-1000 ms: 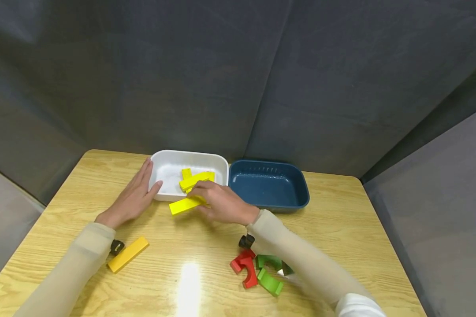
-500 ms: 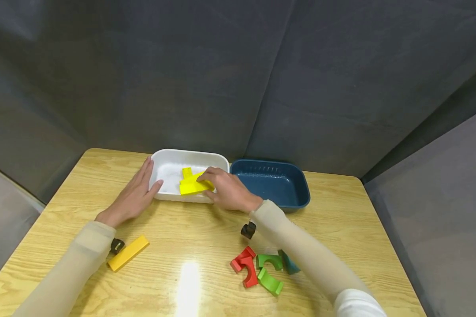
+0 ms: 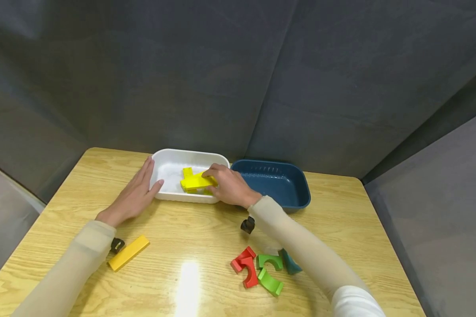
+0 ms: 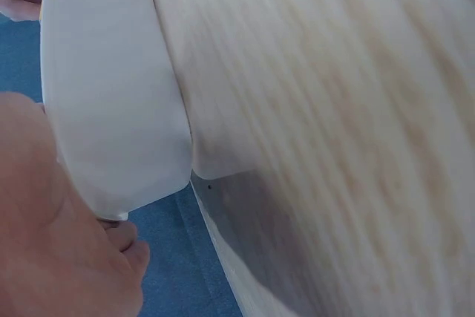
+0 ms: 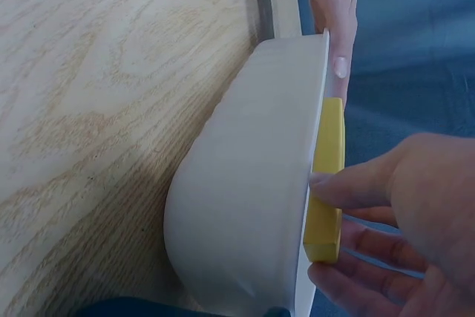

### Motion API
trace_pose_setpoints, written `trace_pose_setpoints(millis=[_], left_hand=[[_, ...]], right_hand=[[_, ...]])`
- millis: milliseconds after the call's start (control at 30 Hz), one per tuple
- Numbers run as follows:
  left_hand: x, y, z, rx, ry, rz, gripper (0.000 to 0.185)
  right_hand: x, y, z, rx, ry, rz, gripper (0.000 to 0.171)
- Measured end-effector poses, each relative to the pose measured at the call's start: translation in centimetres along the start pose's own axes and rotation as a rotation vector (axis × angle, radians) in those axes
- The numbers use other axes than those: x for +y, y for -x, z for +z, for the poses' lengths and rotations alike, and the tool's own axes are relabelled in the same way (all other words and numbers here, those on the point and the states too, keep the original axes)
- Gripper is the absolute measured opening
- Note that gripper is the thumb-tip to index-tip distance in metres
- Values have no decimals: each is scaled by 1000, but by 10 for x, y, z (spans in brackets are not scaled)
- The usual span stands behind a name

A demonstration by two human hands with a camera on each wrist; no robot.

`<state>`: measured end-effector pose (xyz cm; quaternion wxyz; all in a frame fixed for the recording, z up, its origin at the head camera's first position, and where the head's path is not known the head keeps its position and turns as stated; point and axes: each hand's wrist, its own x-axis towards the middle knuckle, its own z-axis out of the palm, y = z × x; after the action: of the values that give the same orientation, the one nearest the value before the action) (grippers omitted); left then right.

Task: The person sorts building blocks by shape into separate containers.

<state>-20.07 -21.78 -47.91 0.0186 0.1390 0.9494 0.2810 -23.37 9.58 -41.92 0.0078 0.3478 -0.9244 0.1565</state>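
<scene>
My right hand [image 3: 234, 187] pinches a yellow rectangular block [image 3: 195, 181] between thumb and fingers, over the white bin [image 3: 182, 197]. In the right wrist view that same block [image 5: 325, 176] lies right along the bin's rim, thumb on its near face. Beneath it, partly hidden, are other yellow blocks [image 3: 187, 171] inside the bin. My left hand [image 3: 132, 193] rests against the bin's left end with straight fingers, the thumb over the front rim. The left wrist view has that hand [image 4: 59, 220] beside the bin's outer wall [image 4: 111, 94].
A dark blue bin [image 3: 275, 206] stands just right of the white one. An orange-yellow block [image 3: 128, 253] lies by my left forearm. Red arch blocks [image 3: 247, 268], green arch blocks [image 3: 270, 281] and a teal block [image 3: 289, 263] lie near my right forearm.
My right hand has carried the yellow block from in front of the white bin up over its front rim, to above the other yellow blocks. The left hand stays at the bin's left end.
</scene>
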Motion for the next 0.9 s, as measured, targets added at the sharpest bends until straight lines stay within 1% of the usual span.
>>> trace_pose_setpoints(millis=[200,400,733,900], left_hand=[[1,0,0,-6,-2,2,84],[0,1,-1,-10,-6,-7,84],[-1,2,-5,-15,2,-4,84],[-1,2,-5,-14,1,-1,85]], right_hand=[[0,-2,2,-8,1,28,38],[-2,-3,3,-30,-9,48,44],[-8,-1,0,23,-24,8,42],[-13,2,0,28,-39,-2,42]])
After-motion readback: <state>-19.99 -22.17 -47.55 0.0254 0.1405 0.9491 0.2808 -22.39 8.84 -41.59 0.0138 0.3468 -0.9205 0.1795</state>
